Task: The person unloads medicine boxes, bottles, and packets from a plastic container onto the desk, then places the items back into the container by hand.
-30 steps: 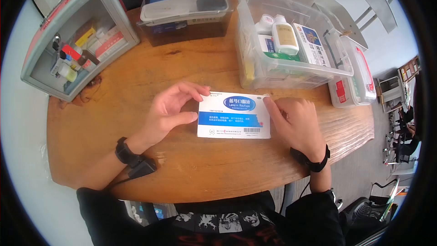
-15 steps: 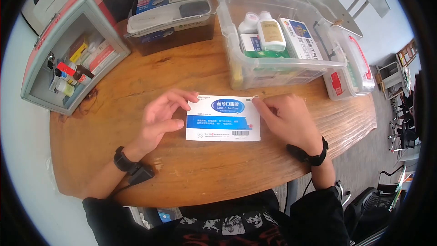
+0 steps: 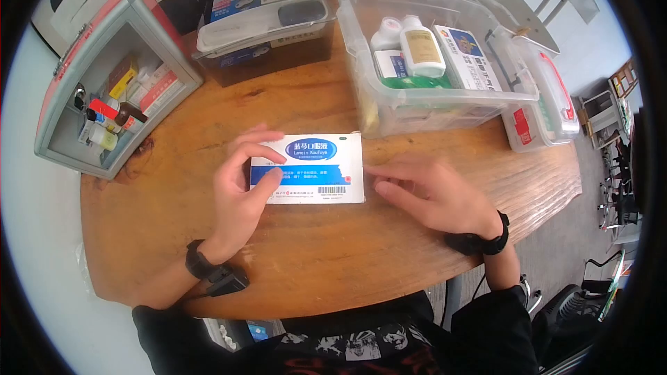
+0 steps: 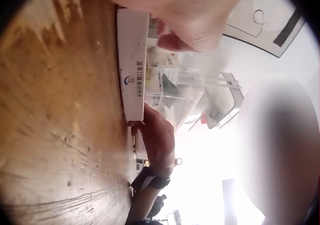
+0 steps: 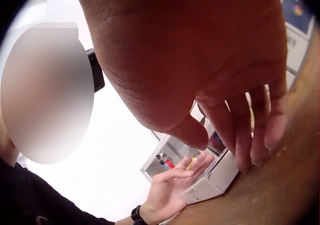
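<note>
Head view: Locate the landmark, the clear bin (image 3: 445, 107). The blue-and-white carton (image 3: 306, 167) lies flat on the wooden table (image 3: 333, 250), on your side of the bin and to its left, printed face up. Your left hand (image 3: 243, 184) is at the carton's left end, half open, with thumb and index finger bent over the printed face. Your right hand (image 3: 441, 191) is on your side of the bin, open, its fingers reaching to the carton's right end and gripping nothing. The bin holds two white bottles (image 3: 422, 52) and an upright-printed white box (image 3: 469, 59). The handled case (image 3: 538, 114) sits just beside the bin, on its right. The lidded dark container (image 3: 267, 55) is left of the bin; the glass-fronted cabinet (image 3: 118, 90) is farther left of it.

Left wrist view: Your left hand covers the near end of the carton; whether the fingertips press on it, you cannot tell here. The carton's narrow side faces you, with the bin beyond it. Your right hand is at the opposite end.

Right wrist view: Your right hand fills the upper part, fingers extended and slightly apart, thumb separate, with nothing held. The carton's end lies near these fingertips. Your left hand shows loosely extended fingers alongside the carton; a firm grip cannot be confirmed
</note>
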